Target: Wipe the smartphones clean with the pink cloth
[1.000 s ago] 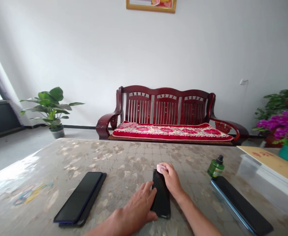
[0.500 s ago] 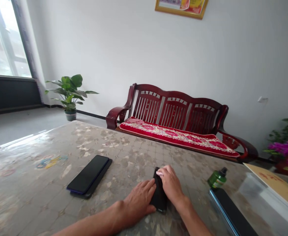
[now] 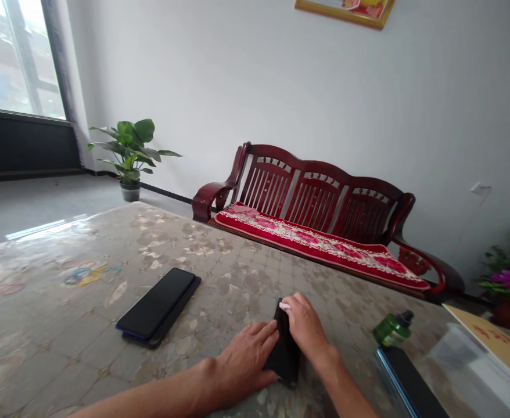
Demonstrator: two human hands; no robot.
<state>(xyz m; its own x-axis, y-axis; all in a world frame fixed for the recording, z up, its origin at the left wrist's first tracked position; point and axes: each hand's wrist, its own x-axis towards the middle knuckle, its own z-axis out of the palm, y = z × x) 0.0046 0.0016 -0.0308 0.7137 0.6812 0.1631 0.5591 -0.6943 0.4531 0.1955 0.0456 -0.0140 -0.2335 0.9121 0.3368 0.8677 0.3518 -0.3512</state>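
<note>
A black smartphone [image 3: 284,354] lies between my two hands on the patterned tabletop. My left hand [image 3: 248,360] holds it at its left side, fingers along the long edge and thumb by the near end. At the far end, my right hand [image 3: 306,326] is closed with a small white wad [image 3: 284,306] pinched in its fingertips, pressed to the phone; what the wad is made of is too small to tell. My fingers cover part of the phone. To the left, a dark blue phone [image 3: 157,302] rests on a black one [image 3: 179,313].
On the right stand a green pump bottle [image 3: 392,330], another dark phone with a blue edge [image 3: 412,380] and a clear plastic box [image 3: 464,360]. Colourful bands [image 3: 90,274] lie on the table [image 3: 220,290] at left. Beyond it is a red wooden bench [image 3: 316,191].
The view has shifted a little, so the room sits differently in it. Both hands stay at the phone, with the white wad still at its far end.
</note>
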